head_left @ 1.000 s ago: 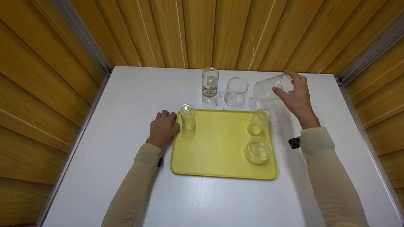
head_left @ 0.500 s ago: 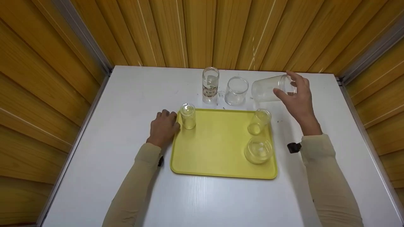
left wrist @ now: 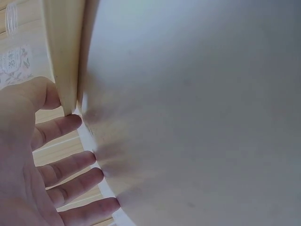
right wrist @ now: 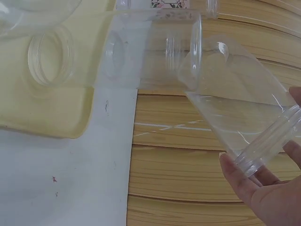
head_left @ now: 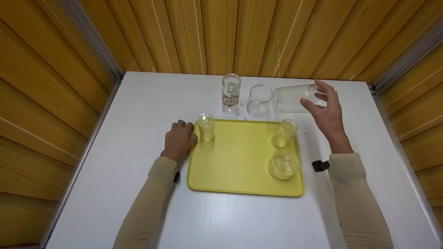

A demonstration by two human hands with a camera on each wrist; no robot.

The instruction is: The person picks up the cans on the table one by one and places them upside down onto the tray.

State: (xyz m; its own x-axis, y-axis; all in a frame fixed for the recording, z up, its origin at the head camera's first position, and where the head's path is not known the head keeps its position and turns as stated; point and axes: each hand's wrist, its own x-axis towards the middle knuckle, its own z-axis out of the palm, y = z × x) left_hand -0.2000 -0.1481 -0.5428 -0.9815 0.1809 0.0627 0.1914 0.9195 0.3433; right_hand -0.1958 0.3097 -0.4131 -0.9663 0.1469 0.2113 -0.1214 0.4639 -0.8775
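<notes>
My right hand point(head_left: 327, 107) grips a clear jar point(head_left: 292, 98) round its threaded mouth end, thumb on one side and fingers on the other. Tilted on its side, the jar points its base left towards a short clear jar point(head_left: 259, 100); the right wrist view shows its threaded neck point(right wrist: 270, 141) between thumb and fingers. At the left edge of the yellow tray point(head_left: 238, 173) rests my left hand point(head_left: 179, 140). Its fingertips touch the white table, and in the left wrist view the thumb point(left wrist: 49, 96) lies against the tray's side. Closest to this hand, a narrow clear jar point(head_left: 207, 129) stands on the tray.
A tall jar with a printed label point(head_left: 231, 98) stands behind the tray, left of the short jar. On the tray's right side are a narrow clear jar point(head_left: 284, 133) and a wide, low one point(head_left: 283, 166). Wood-look panels point(head_left: 221, 38) rise behind the table.
The jar in my right hand has shifted slightly left and tipped nearer to horizontal, its base now close to the short jar. My left hand and the tray stay in place.
</notes>
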